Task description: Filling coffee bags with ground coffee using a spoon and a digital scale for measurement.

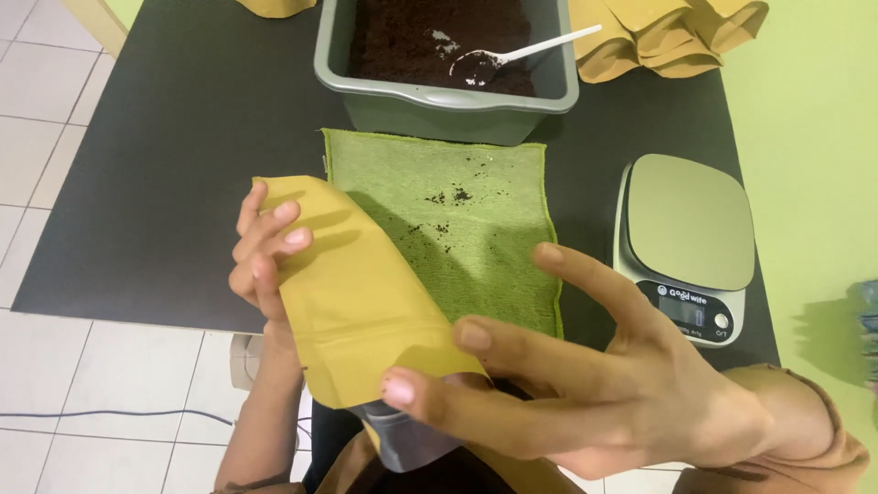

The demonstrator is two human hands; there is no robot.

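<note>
Left hand: we see our left hand [267, 252] curled around the far left edge of a mustard-yellow pouch [361, 297], fingers wrapped onto its front face, clamped on it.
Right hand: our right hand [594, 375] is spread wide, fingers apart and extended toward the left; the fingertips touch or nearly touch the pouch's near end, and we cannot tell whether they grip it.
Pouch look: we note a flat, matte paper-like bag with smooth faces, a faint crease line across its lower part and a grey-looking opening or lining at its near end.
Pouch axis: its long axis runs diagonally, from upper left by the left hand down to the lower right by our right fingertips; the grey end points toward us.
Pouch place: we hold it in the air over the near edge of the dark tabletop [165, 183], overlapping the near left corner of a green cloth [476, 247].
Cloth: it lies flat at the tabletop's middle, with dark crumbs scattered on it.
Tub: a grey tub [439, 101] of dark granules stands just beyond the cloth, a white spoon [521, 55] resting in it.
Scale: a digital kitchen scale [688, 242] sits near the right edge.
Spare pouches: more yellow pouches [668, 37] are stacked at the far right corner.
</note>
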